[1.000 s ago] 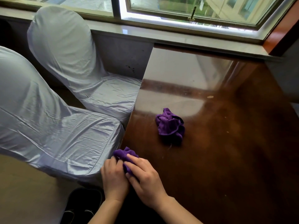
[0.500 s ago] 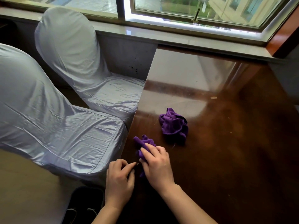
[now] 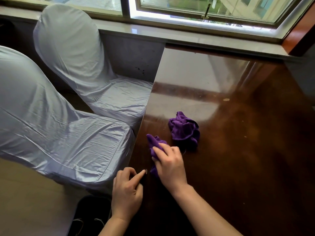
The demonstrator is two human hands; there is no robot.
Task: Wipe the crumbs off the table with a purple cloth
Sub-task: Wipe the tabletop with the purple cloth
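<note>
My right hand (image 3: 169, 163) presses a purple cloth (image 3: 154, 143) flat onto the dark glossy wooden table (image 3: 238, 159) near its left edge; part of the cloth pokes out beyond my fingers. My left hand (image 3: 127, 189) hovers at the table's left edge, fingers loosely curled, index finger pointing toward the cloth, holding nothing. A second crumpled purple cloth (image 3: 185, 129) lies on the table just beyond my right hand. Small pale crumbs (image 3: 226, 99) dot the tabletop farther right and toward the window.
Two chairs in pale silky covers stand left of the table, the near chair (image 3: 59, 142) and the far chair (image 3: 88, 68). A window sill (image 3: 204, 38) runs along the table's far end. Dark shoes (image 3: 88, 217) show on the floor below.
My right hand has slid the cloth from the table's left edge forward and inward across the top. My left hand let go of the cloth and stayed back at the edge.
</note>
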